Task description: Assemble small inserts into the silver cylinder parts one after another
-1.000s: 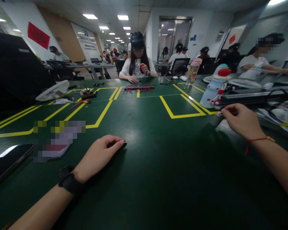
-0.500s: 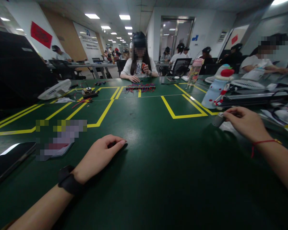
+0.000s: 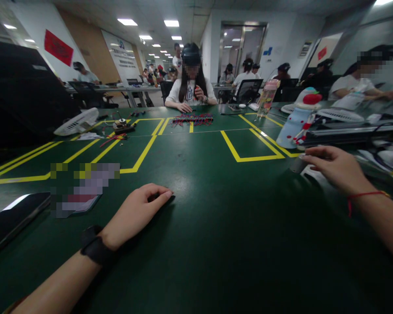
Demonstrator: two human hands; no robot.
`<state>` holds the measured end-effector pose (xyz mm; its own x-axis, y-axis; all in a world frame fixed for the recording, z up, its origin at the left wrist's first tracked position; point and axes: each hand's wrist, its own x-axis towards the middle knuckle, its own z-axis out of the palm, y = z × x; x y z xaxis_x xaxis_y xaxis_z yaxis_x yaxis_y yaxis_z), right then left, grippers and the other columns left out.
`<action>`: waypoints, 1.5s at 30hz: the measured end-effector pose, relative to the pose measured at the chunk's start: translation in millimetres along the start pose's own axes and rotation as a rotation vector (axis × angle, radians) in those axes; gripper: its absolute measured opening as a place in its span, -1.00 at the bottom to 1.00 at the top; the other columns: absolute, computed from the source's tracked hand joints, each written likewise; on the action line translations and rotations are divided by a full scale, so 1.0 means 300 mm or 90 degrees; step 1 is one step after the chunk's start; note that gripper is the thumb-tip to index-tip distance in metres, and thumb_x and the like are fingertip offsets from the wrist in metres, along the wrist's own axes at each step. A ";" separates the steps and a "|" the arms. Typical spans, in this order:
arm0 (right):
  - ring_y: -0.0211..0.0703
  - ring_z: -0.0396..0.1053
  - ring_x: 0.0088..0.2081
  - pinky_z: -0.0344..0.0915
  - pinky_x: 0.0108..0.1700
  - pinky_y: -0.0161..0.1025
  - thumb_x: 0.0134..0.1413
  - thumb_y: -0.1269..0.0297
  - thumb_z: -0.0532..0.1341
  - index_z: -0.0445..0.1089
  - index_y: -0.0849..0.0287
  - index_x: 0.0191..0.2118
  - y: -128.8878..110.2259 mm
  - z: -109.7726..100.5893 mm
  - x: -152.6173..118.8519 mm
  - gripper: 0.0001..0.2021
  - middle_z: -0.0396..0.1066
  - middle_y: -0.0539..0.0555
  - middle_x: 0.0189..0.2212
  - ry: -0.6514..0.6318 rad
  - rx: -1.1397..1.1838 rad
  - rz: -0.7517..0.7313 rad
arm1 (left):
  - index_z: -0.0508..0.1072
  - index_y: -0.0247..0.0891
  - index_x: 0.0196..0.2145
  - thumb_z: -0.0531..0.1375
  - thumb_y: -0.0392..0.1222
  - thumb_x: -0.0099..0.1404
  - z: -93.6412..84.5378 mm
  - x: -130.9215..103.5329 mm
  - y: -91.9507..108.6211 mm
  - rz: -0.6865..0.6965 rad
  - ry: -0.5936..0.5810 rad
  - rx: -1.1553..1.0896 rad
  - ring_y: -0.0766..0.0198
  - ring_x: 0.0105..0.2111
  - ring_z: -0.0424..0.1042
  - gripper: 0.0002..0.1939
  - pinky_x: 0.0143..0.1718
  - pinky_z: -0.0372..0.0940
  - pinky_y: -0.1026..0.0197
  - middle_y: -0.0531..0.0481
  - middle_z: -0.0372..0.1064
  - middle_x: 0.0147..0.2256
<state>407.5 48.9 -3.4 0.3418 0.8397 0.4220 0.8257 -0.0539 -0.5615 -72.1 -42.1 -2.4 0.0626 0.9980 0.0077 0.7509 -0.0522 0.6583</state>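
On the green table [image 3: 196, 226], my left hand [image 3: 137, 211] rests with its fingers curled together and the thumb against the index finger. Something tiny and dark may be at the fingertips, too small to name. Over at the right, my right hand [image 3: 336, 168] pinches a small grey cylinder [image 3: 297, 164] by its upper end. Just behind that cylinder stands a light blue snowman-shaped bottle [image 3: 291, 126] with a red and white top.
A dark phone [image 3: 18, 220] and a blurred flat object [image 3: 85, 192] lie on the left. Farther back are a wire bundle [image 3: 192, 119], small parts [image 3: 122, 126], a white fan [image 3: 77, 122] and a pink-lidded bottle [image 3: 267, 98]. A person [image 3: 190, 83] sits opposite.
The view has shifted very slightly. My right hand still pinches the grey cylinder, its fingers a little straighter. My left hand has stayed in place. Another person now shows behind the one opposite.
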 end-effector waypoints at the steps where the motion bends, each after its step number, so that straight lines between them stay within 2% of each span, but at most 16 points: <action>1: -0.26 0.37 -0.39 0.25 -0.28 -0.28 -0.21 0.11 0.31 0.44 0.18 -0.22 0.001 -0.002 -0.002 -0.63 0.46 0.09 -0.31 -0.024 -0.009 0.000 | 0.53 -0.08 -0.24 0.09 0.15 0.20 0.000 0.000 -0.001 0.000 0.000 0.000 0.10 -0.18 0.42 -0.63 -0.14 0.27 0.12 -0.01 0.49 -0.19; 3: -0.21 0.39 -0.35 0.26 -0.25 -0.24 -0.32 0.08 0.36 0.41 0.19 -0.21 -0.001 -0.003 -0.007 -0.53 0.46 0.12 -0.28 -0.053 -0.043 0.006 | 0.53 -0.10 -0.23 0.08 0.15 0.21 0.001 0.001 -0.003 -0.001 -0.004 0.000 0.10 -0.18 0.42 -0.63 -0.15 0.27 0.12 -0.02 0.48 -0.18; 6: -0.17 0.40 -0.28 0.27 -0.19 -0.23 -0.29 0.14 0.37 0.39 0.22 -0.23 -0.045 0.006 -0.035 -0.57 0.45 0.17 -0.25 -0.014 -0.047 -0.031 | 0.52 -0.11 -0.22 0.07 0.17 0.21 0.001 0.004 -0.002 -0.004 -0.009 0.002 0.09 -0.17 0.42 -0.60 -0.15 0.27 0.12 -0.03 0.48 -0.18; 9: -0.18 0.40 -0.18 0.32 -0.11 -0.26 -0.16 0.22 0.32 0.37 0.23 -0.16 -0.167 0.032 -0.119 -0.62 0.40 0.20 -0.14 0.000 0.119 -0.141 | 0.52 -0.11 -0.23 0.07 0.18 0.21 0.001 0.005 0.003 -0.012 -0.011 0.005 0.09 -0.18 0.43 -0.60 -0.18 0.27 0.14 -0.02 0.49 -0.19; 11: -0.19 0.40 -0.12 0.35 -0.05 -0.24 -0.10 0.26 0.29 0.33 0.22 -0.10 -0.277 0.057 -0.209 -0.62 0.36 0.18 -0.07 -0.082 0.292 -0.201 | 0.52 -0.10 -0.24 0.07 0.18 0.21 0.000 0.004 0.006 -0.017 -0.013 0.004 0.10 -0.20 0.43 -0.61 -0.19 0.27 0.16 0.01 0.50 -0.21; 13: -0.19 0.38 -0.06 0.36 -0.01 -0.21 -0.06 0.28 0.28 0.30 0.17 -0.07 -0.385 0.086 -0.310 -0.63 0.33 0.14 -0.02 -0.216 0.418 -0.240 | 0.52 -0.09 -0.24 0.07 0.18 0.21 -0.002 0.004 0.006 -0.016 -0.014 0.001 0.11 -0.21 0.44 -0.61 -0.20 0.27 0.17 0.02 0.50 -0.22; 16: -0.20 0.34 -0.02 0.38 0.01 -0.19 -0.02 0.30 0.26 0.32 0.12 -0.08 -0.498 0.133 -0.435 -0.67 0.30 0.10 0.00 -0.380 0.477 -0.286 | 0.52 -0.10 -0.23 0.06 0.19 0.21 -0.004 0.004 0.003 -0.010 -0.012 0.006 0.10 -0.20 0.43 -0.60 -0.19 0.27 0.16 0.00 0.49 -0.20; 18: -0.21 0.33 -0.01 0.38 0.01 -0.18 -0.01 0.31 0.24 0.33 0.10 -0.08 -0.535 0.160 -0.481 -0.69 0.30 0.08 0.00 -0.431 0.480 -0.300 | 0.52 -0.11 -0.22 0.06 0.19 0.21 -0.005 0.004 0.000 -0.010 -0.015 0.012 0.09 -0.19 0.42 -0.59 -0.18 0.26 0.15 -0.01 0.49 -0.19; 23: -0.23 0.32 0.00 0.34 0.06 -0.16 0.02 0.33 0.21 0.30 0.09 -0.04 -0.551 0.200 -0.502 -0.67 0.29 0.07 0.01 -0.451 0.478 -0.304 | 0.49 -0.10 -0.15 0.06 0.12 0.25 0.013 -0.012 0.035 0.022 0.020 0.023 0.13 -0.23 0.40 -0.63 -0.21 0.26 0.15 -0.01 0.45 -0.18; 28: -0.22 0.35 -0.02 0.36 0.04 -0.17 -0.08 0.34 0.29 0.13 0.11 0.04 -0.553 0.224 -0.501 -0.47 0.33 0.10 -0.05 -0.492 0.550 -0.211 | 0.46 -0.04 -0.08 0.07 0.01 0.29 0.062 -0.033 0.155 0.173 0.041 -0.026 0.22 -0.22 0.37 -0.69 -0.25 0.26 0.20 0.02 0.38 -0.14; 32: -0.21 0.37 -0.04 0.36 0.04 -0.15 -0.13 0.35 0.32 0.11 0.12 0.02 -0.555 0.238 -0.501 -0.45 0.35 0.11 -0.08 -0.520 0.592 -0.176 | 0.52 -0.07 -0.17 0.09 -0.01 0.29 0.099 -0.019 0.229 0.219 0.038 -0.040 0.21 -0.23 0.35 -0.73 -0.18 0.25 0.16 -0.01 0.38 -0.21; 36: -0.21 0.37 -0.04 0.37 0.02 -0.15 -0.11 0.32 0.31 0.18 0.11 0.04 -0.551 0.235 -0.499 -0.46 0.36 0.09 -0.08 -0.509 0.550 -0.226 | 0.54 -0.12 -0.27 0.11 0.00 0.27 0.110 -0.002 0.232 0.206 0.059 -0.072 0.25 -0.31 0.35 -0.75 -0.28 0.25 0.19 0.00 0.36 -0.26; 40: -0.23 0.37 -0.06 0.39 0.00 -0.18 -0.04 0.29 0.26 0.26 0.08 0.06 -0.545 0.223 -0.498 -0.52 0.33 0.08 -0.02 -0.456 0.479 -0.281 | 0.52 -0.14 -0.28 0.10 -0.03 0.29 0.101 -0.004 0.203 0.194 0.099 -0.085 0.26 -0.29 0.34 -0.76 -0.29 0.22 0.21 0.01 0.35 -0.27; 45: -0.23 0.37 -0.06 0.40 -0.02 -0.20 -0.02 0.30 0.24 0.31 0.05 0.04 -0.541 0.218 -0.492 -0.57 0.32 0.06 -0.01 -0.439 0.462 -0.310 | 0.52 -0.11 -0.19 0.14 0.00 0.25 0.115 -0.009 0.209 0.206 0.044 -0.083 0.25 -0.29 0.35 -0.74 -0.26 0.25 0.20 0.00 0.37 -0.23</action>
<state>193.8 -31.0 -21.2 -0.4567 0.8174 0.3512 0.2684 0.5030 -0.8216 -2.5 -49.2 12.8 0.2367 0.9305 0.2795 0.6091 -0.3662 0.7034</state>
